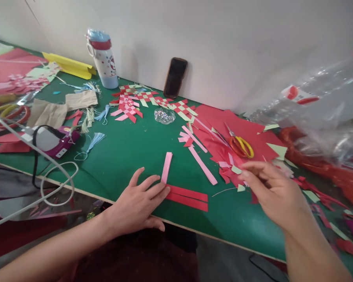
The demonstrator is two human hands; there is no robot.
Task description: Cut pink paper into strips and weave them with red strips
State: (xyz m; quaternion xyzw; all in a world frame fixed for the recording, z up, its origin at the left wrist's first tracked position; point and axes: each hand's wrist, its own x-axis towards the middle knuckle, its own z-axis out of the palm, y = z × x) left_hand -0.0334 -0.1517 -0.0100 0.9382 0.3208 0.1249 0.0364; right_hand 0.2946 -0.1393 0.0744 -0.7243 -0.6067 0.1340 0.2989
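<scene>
Red paper strips (188,197) lie side by side near the front edge of the green worktop (129,149). The left hand (138,203) is spread flat and open, its fingertips pressing on their left ends. A short pink strip (166,167) stands just above those fingertips, its lower end touching them. The right hand (270,192) is raised over a litter of red scraps. Its thumb and forefinger are drawn close together, but I cannot tell whether they pinch anything.

Only one end of the red strips is held down, and they sit close to the worktop's edge. A brush of the right forearm could swing the free ends askew or push them over the edge. The pink strip is pinned only at its tip, if at all, so a small shift of the left fingers would probably knock it out of line. The scissors (241,145) lie on red paper just beyond the right hand, with their blades pointing away. A hurried reach among the scraps could snag them or scatter the loose pink strips (202,164) beside them.
</scene>
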